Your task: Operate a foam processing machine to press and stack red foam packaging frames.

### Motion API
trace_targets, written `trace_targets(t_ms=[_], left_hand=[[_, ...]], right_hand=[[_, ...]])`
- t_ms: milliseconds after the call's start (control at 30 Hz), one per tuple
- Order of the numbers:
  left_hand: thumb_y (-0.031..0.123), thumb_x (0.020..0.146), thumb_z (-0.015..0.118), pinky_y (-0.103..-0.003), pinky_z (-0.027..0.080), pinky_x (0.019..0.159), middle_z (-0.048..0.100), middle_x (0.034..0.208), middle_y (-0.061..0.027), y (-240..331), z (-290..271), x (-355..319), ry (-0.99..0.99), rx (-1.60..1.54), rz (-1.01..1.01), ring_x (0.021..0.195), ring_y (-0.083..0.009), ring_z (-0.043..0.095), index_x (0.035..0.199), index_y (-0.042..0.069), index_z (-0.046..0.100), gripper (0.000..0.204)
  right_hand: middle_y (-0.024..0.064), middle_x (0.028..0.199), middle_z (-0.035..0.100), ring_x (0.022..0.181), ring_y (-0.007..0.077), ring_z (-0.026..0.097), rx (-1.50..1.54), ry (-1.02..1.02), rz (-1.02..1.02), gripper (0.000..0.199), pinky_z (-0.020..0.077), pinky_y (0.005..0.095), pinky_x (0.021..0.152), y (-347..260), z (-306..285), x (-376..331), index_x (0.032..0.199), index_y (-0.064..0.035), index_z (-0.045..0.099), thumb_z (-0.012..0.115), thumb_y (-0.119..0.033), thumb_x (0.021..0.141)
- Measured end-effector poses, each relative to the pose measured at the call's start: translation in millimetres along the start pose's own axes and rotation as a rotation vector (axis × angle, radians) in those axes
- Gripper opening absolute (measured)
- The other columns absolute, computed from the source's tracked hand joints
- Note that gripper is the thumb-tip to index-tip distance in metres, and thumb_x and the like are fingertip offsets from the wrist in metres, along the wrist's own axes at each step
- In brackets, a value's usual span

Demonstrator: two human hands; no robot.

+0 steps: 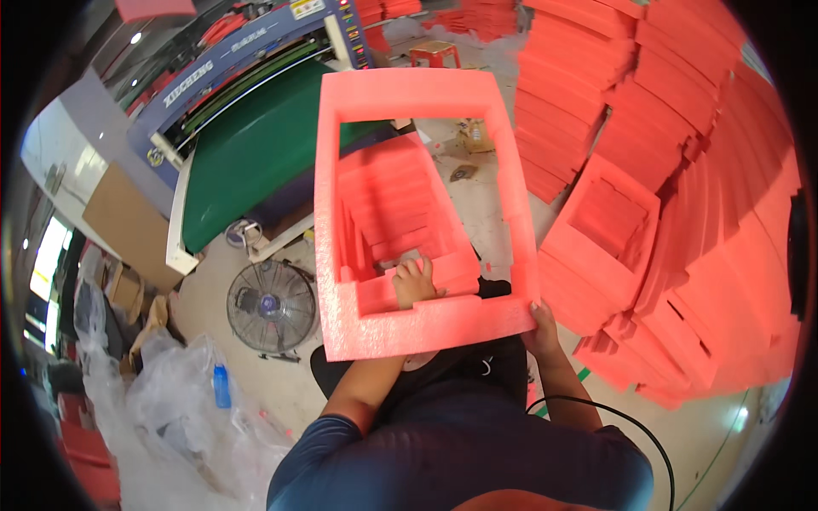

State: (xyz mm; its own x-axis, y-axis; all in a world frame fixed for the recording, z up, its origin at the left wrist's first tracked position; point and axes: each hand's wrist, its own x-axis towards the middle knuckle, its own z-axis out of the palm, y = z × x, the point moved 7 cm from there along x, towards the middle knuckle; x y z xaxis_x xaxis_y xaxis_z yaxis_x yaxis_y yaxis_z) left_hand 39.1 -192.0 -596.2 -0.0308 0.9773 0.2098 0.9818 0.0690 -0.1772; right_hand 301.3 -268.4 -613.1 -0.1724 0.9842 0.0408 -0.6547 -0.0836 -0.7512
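Observation:
A pink-red rectangular foam frame [426, 94] is raised in front of me, tilted, with a large opening in its middle. My right hand [542, 330] is closed on its near right corner, thumb on the edge. My left forearm passes under the frame's near side. Through the opening I see my left hand [414, 284], its fingers curled at the near end of a stack of similar foam frames [456, 264] below. What lies under those fingers is hidden.
Left of the stack stand a round floor fan [269, 305] and a machine with a green belt [256, 157]. Tall piles of pink foam [562, 94] rise on the right. Clear plastic sheeting [175, 392] and a blue bottle [221, 387] lie at the lower left. A black cable [630, 416] curves at my right.

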Motion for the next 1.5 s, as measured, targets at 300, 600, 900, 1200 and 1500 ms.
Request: trace_targets(t_ms=[300,600,900,1200,1500], left_hand=[[0.035,0.098,0.062,-0.044,0.056,0.093,0.064,0.128,-0.0108,-137.5,114.2,-55.0,-0.038,-2.051,-0.422,0.115,-0.0266,0.064,0.133,0.008,0.058,0.045],[0.053,0.101,0.048,-0.047,0.053,0.096,0.052,0.141,-0.0229,-269.4,-86.1,-52.1,0.402,-2.333,-0.245,0.124,-0.0342,0.057,0.153,0.005,0.026,0.074],[0.030,0.103,0.053,-0.028,0.048,0.067,0.067,0.102,-0.0036,-361.7,-84.8,70.0,0.489,-2.003,-0.410,0.077,-0.0118,0.060,0.132,0.003,0.054,0.040],[0.032,0.104,0.052,-0.029,0.050,0.065,0.067,0.101,-0.0058,-402.4,-22.5,122.7,0.515,-2.092,-0.380,0.077,-0.0149,0.062,0.127,0.003,0.055,0.037],[0.038,0.100,0.060,-0.027,0.049,0.052,0.066,0.086,-0.0042,-437.3,-0.5,191.2,0.653,-2.001,-0.637,0.065,-0.0140,0.060,0.106,0.004,0.060,0.035]], right_hand=[[0.0173,0.128,0.062,0.119,0.0271,0.060,0.063,-0.061,0.054,0.048,0.0453,0.0412,0.106,-11.5,16.4,69.3,0.134,0.0062,0.049,0.053,-0.030,0.103],[0.0146,0.112,0.067,0.099,0.0219,0.068,-0.131,-0.140,0.081,0.039,0.0565,0.0345,0.084,-10.0,119.2,226.2,0.125,0.0052,0.057,0.051,-0.028,0.105],[0.0096,0.105,0.070,0.088,0.0188,0.070,-0.175,-0.143,0.163,0.039,0.0588,0.0337,0.073,27.2,240.3,367.5,0.119,-0.0018,0.060,0.061,-0.036,0.100],[0.0030,0.110,0.068,0.091,0.0136,0.066,-0.101,-0.207,0.256,0.039,0.0580,0.0317,0.077,71.7,261.9,438.1,0.126,-0.0092,0.057,0.058,-0.038,0.100],[0.0167,0.145,0.047,0.137,0.0299,0.039,-0.695,0.038,-0.211,0.067,0.0342,0.0421,0.110,78.6,202.0,438.5,0.144,-0.0065,0.047,0.063,-0.044,0.091]])
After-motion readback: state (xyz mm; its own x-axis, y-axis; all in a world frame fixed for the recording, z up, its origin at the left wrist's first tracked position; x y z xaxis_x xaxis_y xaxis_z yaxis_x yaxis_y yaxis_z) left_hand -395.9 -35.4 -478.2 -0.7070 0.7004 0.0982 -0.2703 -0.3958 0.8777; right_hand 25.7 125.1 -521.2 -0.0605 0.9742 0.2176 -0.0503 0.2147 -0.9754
